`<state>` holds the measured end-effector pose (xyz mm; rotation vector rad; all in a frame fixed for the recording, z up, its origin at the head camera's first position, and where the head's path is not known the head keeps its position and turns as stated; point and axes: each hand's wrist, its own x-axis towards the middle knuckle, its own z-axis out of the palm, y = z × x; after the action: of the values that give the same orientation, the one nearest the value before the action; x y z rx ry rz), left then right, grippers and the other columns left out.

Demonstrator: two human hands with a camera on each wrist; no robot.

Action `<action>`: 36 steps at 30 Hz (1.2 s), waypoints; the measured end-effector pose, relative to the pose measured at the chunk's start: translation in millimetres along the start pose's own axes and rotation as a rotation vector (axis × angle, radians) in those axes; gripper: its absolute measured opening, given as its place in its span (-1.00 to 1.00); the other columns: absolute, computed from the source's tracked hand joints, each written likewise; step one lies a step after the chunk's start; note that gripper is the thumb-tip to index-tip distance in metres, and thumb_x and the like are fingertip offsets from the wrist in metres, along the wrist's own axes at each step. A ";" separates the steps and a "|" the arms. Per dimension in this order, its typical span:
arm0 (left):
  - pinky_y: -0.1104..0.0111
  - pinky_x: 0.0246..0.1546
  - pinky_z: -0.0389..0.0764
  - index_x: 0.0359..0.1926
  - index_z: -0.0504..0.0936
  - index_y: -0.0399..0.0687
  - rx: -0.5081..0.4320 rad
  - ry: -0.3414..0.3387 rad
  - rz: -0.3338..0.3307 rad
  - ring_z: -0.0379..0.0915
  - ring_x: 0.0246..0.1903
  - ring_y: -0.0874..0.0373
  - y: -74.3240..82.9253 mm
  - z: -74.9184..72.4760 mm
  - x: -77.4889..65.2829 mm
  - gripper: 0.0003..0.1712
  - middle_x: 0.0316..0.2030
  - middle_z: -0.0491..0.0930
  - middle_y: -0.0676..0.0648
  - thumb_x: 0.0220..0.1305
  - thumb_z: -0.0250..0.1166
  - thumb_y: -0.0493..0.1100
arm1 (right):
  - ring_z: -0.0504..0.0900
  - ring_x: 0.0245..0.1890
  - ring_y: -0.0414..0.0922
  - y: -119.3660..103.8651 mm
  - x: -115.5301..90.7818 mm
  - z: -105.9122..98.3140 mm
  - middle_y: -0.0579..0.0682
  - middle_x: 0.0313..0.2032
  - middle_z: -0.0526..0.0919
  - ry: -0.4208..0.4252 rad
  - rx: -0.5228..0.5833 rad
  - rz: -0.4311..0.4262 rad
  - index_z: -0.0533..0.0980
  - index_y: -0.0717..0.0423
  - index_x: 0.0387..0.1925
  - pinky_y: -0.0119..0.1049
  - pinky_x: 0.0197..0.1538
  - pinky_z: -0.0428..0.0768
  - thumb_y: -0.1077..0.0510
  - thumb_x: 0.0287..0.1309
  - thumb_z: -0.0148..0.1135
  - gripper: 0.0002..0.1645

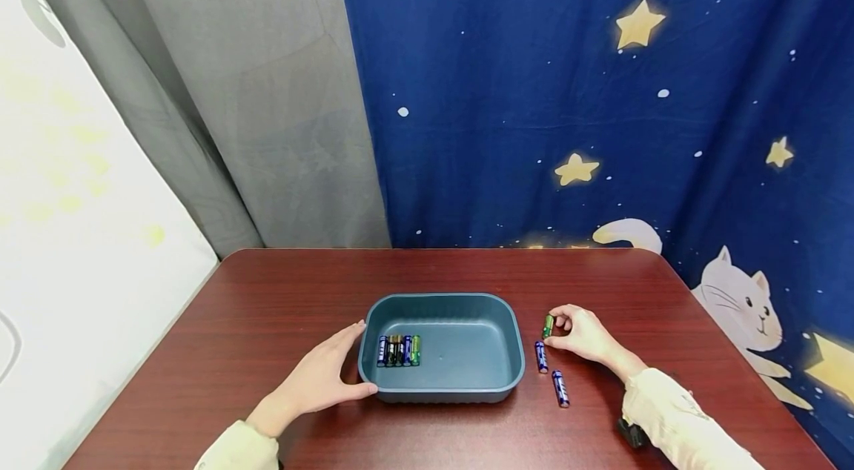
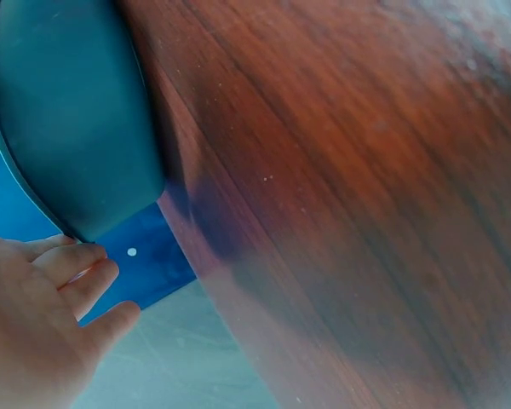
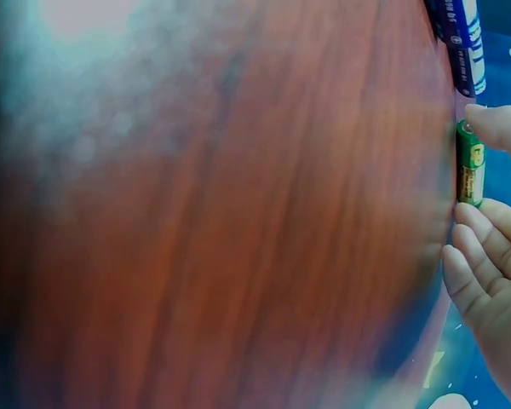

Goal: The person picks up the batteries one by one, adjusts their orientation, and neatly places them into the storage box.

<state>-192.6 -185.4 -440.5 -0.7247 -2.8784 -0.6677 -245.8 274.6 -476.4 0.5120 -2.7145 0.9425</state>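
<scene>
A blue-green plastic basin (image 1: 440,391) stands on the table, with several AA-size batteries (image 1: 399,351) lined up side by side at the left of its floor. My left hand (image 1: 322,373) spreads along the basin's left end, thumb and fingertips touching the rim, fingers fairly straight; the left wrist view shows fingertips at the basin (image 2: 77,128). To the right of the basin, my right hand (image 1: 584,335) pinches a green battery (image 3: 471,166) by its two ends, between thumb and fingertip. Two blue batteries, one nearer the basin (image 1: 541,356) and one closer to me (image 1: 560,388), lie beside that hand.
The reddish-brown wooden table (image 1: 293,285) reaches back to a grey curtain (image 1: 267,121) and a blue curtain with stars (image 1: 507,121). A dark device (image 1: 631,433) sits at the right wrist, below the sleeve.
</scene>
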 end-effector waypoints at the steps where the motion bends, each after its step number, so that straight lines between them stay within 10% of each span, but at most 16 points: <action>1: 0.03 0.11 0.32 0.31 0.21 -0.18 -0.001 -0.001 -0.001 0.21 0.21 -0.02 0.2 0.0 0.0 0.09 0.25 0.27 -0.13 -0.16 0.34 0.33 | 0.38 -0.52 -0.21 0.4 0.2 0.6 -0.06 -0.49 0.47 0.000 -0.005 0.001 0.53 0.29 -0.30 -0.45 -0.45 0.37 0.15 -0.36 0.50 -0.51; 16: 0.00 0.10 0.32 0.30 0.22 -0.17 -0.010 -0.008 -0.008 0.21 0.21 -0.04 1.6 -1.3 -0.1 0.08 0.25 0.27 -0.13 -0.15 0.32 0.34 | 0.36 -0.48 -0.21 -5.4 2.8 -5.6 -0.08 -0.48 0.45 0.046 -0.011 -0.008 0.51 0.20 -0.33 -0.43 -0.43 0.38 0.19 -0.30 0.48 -0.59; 36: 0.03 0.12 0.31 0.30 0.21 -0.20 0.013 -0.005 -0.008 0.21 0.21 -0.04 1.2 -1.4 0.4 0.11 0.25 0.27 -0.14 -0.17 0.33 0.34 | 0.43 -0.45 -0.19 -69.6 33.0 -13.3 -0.09 -0.44 0.49 0.047 0.065 -0.186 0.53 0.15 -0.27 -0.45 -0.48 0.40 0.15 -0.31 0.48 -0.55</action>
<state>-192.5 -184.9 -438.7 -0.7142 -2.8886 -0.6483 -247.3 223.7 -417.1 0.7305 -2.5483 0.9820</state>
